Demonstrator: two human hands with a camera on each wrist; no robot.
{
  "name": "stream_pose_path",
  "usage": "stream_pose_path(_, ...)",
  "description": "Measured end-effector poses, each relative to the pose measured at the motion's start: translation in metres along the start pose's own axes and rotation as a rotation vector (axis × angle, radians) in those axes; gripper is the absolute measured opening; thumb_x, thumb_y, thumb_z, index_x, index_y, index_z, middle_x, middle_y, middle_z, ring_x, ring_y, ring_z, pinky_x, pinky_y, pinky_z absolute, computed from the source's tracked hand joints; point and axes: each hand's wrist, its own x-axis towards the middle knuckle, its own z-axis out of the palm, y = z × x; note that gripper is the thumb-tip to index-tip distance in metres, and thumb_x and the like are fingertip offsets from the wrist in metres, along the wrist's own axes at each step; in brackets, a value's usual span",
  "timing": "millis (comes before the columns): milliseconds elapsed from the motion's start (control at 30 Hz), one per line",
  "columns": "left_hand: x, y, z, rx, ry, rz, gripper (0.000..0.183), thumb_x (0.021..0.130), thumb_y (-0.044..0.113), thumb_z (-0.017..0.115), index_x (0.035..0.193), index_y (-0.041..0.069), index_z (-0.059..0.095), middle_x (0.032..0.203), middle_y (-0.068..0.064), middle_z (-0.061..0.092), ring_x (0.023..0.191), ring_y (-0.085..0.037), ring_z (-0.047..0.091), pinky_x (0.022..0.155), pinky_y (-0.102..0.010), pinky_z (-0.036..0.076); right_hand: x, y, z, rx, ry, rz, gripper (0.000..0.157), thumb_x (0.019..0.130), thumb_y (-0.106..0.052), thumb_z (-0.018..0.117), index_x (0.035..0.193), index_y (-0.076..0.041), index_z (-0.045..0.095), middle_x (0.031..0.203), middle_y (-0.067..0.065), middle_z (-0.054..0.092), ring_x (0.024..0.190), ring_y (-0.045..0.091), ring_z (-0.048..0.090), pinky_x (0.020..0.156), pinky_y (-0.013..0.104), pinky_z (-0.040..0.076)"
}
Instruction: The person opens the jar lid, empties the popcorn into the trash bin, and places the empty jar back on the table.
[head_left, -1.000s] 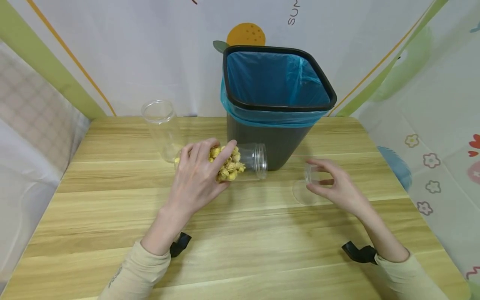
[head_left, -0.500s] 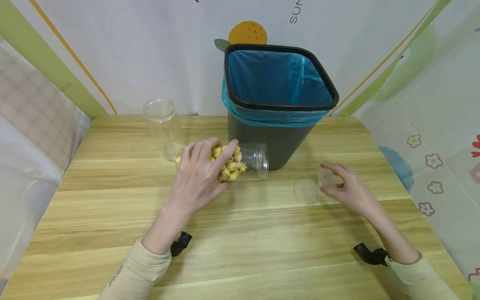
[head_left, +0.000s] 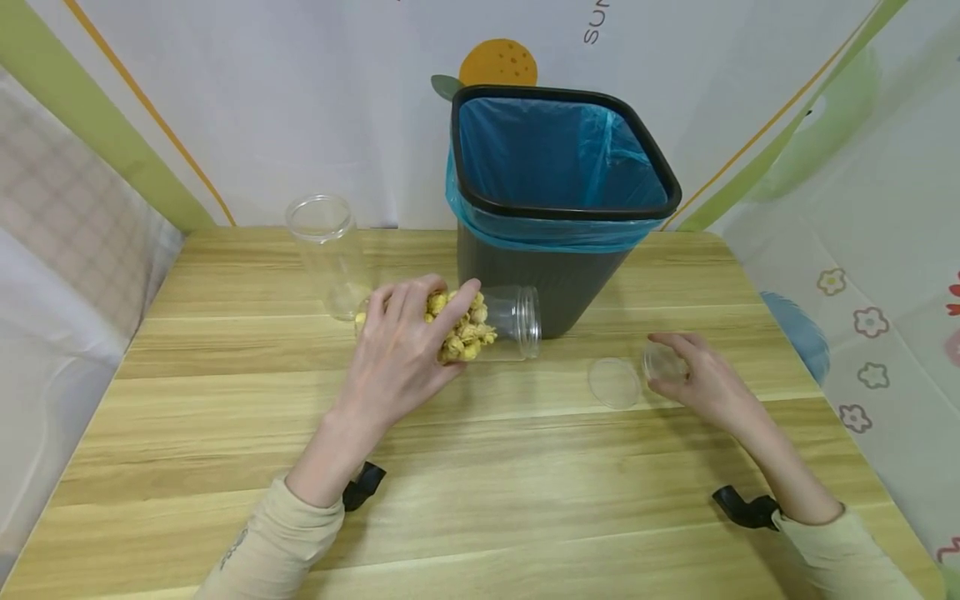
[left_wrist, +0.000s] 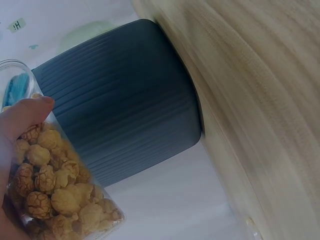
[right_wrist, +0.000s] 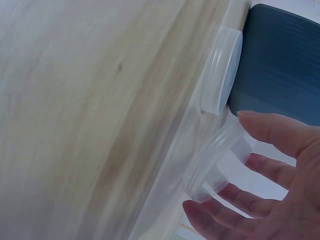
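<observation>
My left hand (head_left: 401, 342) grips a clear plastic jar (head_left: 513, 321) around its body. The jar is tipped onto its side, its open threaded mouth facing right. Yellow popcorn (left_wrist: 60, 180) fills the bottom end, as the left wrist view shows. Over on the right, my right hand (head_left: 705, 379) holds a clear lid (right_wrist: 215, 160) by its rim between thumb and fingertips, the lid tilted close to the tabletop. Beside it to the left lies a second clear lid (head_left: 613, 383) on the table.
Behind the jar stands a dark grey trash bin (head_left: 525, 275) with a blue liner (head_left: 540, 150). A second clear jar (head_left: 330, 258) stands upright and uncapped at the back left. The wooden table (head_left: 525, 500) meets printed curtains at the back and right.
My right hand has moved right with its lid, away from the lid lying on the table. The left hand and the popcorn jar have stayed nearly in place.
</observation>
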Motion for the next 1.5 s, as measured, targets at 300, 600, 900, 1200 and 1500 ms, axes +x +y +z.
stream_pose_path(300,0.0,0.0,-0.001,-0.013,0.002,-0.011,0.102,0.06,0.036,0.099,0.148,0.022,0.048,0.125,-0.019,0.057,0.107,-0.037,0.059,0.095,-0.054,0.049,0.003,0.006,0.003,-0.037,-0.056,0.016,0.074,0.09,-0.018,0.077,0.154,-0.004,0.042,0.152,0.036,0.042,0.131,0.059,0.047,0.097,0.074,0.046)
stream_pose_path(600,0.0,-0.001,-0.003,-0.025,0.001,-0.024,0.105,0.058,0.035,0.101,0.148,0.022,0.048,0.126,-0.018,0.056,0.106,-0.037,0.059,0.095,-0.055,0.048,0.004,0.01,0.009,-0.045,-0.093,0.03,0.079,0.087,-0.015,0.08,0.154,-0.004,0.041,0.154,0.034,0.041,0.132,0.057,0.048,0.099,0.073,0.047)
stream_pose_path(900,0.0,-0.002,-0.004,-0.03,-0.004,-0.031,0.105,0.059,0.035,0.101,0.148,0.022,0.047,0.127,-0.018,0.056,0.107,-0.037,0.058,0.096,-0.055,0.048,0.005,0.009,0.011,-0.039,-0.105,0.009,0.082,0.087,-0.017,0.081,0.156,-0.003,0.039,0.153,0.033,0.043,0.136,0.056,0.045,0.104,0.073,0.043)
stream_pose_path(1200,-0.002,-0.002,-0.006,-0.032,0.001,-0.042,0.102,0.06,0.034,0.099,0.148,0.021,0.048,0.127,-0.019,0.056,0.108,-0.037,0.058,0.096,-0.056,0.048,0.008,0.001,0.003,-0.024,-0.108,0.029,0.08,0.096,-0.036,0.072,0.159,-0.005,0.034,0.157,0.034,0.035,0.135,0.057,0.045,0.1,0.073,0.046)
stream_pose_path(1500,-0.001,-0.004,-0.008,-0.034,0.012,-0.04,0.104,0.06,0.033,0.1,0.149,0.021,0.047,0.127,-0.02,0.056,0.109,-0.038,0.057,0.096,-0.057,0.049,0.013,-0.016,-0.014,0.056,0.064,0.041,0.079,0.102,-0.051,0.057,0.162,-0.006,0.029,0.162,0.033,0.03,0.146,0.058,0.031,0.11,0.077,0.032)
